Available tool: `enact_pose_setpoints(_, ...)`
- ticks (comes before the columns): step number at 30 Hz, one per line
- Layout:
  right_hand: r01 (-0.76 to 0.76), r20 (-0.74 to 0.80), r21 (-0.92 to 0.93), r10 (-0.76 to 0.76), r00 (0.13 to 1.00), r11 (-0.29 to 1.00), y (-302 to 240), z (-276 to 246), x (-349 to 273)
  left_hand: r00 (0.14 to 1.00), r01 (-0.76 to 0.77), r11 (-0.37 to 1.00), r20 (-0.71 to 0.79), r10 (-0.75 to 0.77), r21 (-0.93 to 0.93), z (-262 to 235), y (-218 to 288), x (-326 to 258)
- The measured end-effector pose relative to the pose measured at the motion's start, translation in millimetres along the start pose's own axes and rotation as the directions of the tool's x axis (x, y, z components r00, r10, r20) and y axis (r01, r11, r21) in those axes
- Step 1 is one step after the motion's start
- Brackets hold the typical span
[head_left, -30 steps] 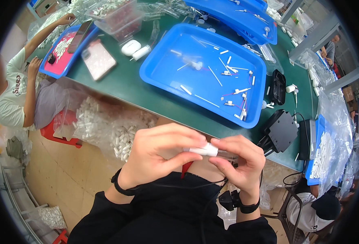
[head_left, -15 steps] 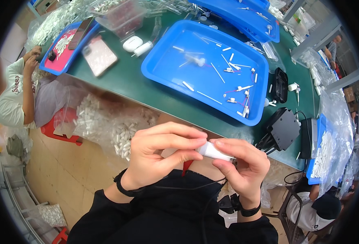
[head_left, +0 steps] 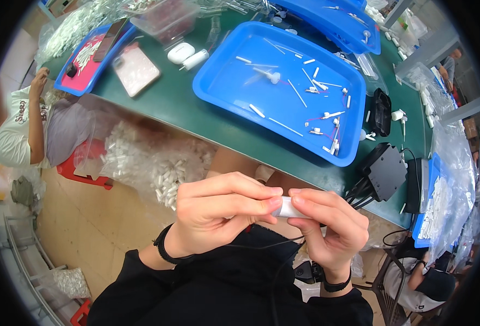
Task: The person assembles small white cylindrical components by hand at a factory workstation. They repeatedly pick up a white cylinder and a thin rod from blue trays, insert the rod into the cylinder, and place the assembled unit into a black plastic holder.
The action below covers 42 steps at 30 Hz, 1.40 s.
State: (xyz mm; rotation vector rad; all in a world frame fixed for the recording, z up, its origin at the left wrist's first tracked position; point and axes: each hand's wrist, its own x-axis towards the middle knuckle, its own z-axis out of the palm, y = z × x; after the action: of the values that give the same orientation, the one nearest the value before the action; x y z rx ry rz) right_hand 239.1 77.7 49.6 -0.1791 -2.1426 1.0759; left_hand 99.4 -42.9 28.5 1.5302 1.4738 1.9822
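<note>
Between my two hands, just in front of the table edge, is a small white cylinder [head_left: 289, 208], possibly a plastic tube or cap. My left hand [head_left: 212, 212] pinches its left end with thumb and fingertips. Fingers of my right hand [head_left: 335, 223] close over its right end. Both ends are covered, so only a short middle part shows. Beyond my hands, a blue tray [head_left: 229, 92] on the table holds thin white rods, short white tubes and small white parts with pink wires.
The green table [head_left: 169, 119] also carries a phone in a pale case [head_left: 135, 69], a white earbud-style case [head_left: 181, 52], a black open box [head_left: 380, 111] and a black device with cables [head_left: 382, 171]. A bag of white tubes [head_left: 142, 157] hangs below the edge. Co-workers sit left and right.
Both hands have shifted slightly, and their fingertips are closer together. More of the white cylinder is covered, and it lies more level. The whole view has moved a little.
</note>
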Motion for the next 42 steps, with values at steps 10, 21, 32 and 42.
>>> enact_pose_setpoints(10, 0.255, 0.022, -0.141, -0.254, 0.967, 0.957, 4.6, 6.2, -3.6, 0.949, 0.315, 0.946, 0.045, -0.313, -0.073, -13.3, 10.7, 4.1)
enact_pose_setpoints(21, -0.183, -0.031, 0.101, 0.187, 0.982, 0.978, -4.4, 4.5, -12.9, 0.968, 0.244, 0.969, 0.066, -0.242, -0.037, -13.0, 13.2, 6.7)
enact_pose_setpoints(32, -0.141, 0.042, 0.163, 0.136, 0.99, 0.976, 6.0, 5.9, -14.1, 0.995, 0.059, 0.997, 0.081, -0.062, 0.044, -10.5, 6.2, -2.2)
enact_pose_setpoints(42, 0.073, -0.092, 0.021, -0.071, 0.993, 0.997, 3.9, 12.7, -12.1, 0.97, 0.201, 0.977, 0.121, -0.209, 0.075, -19.5, 13.5, 10.7)
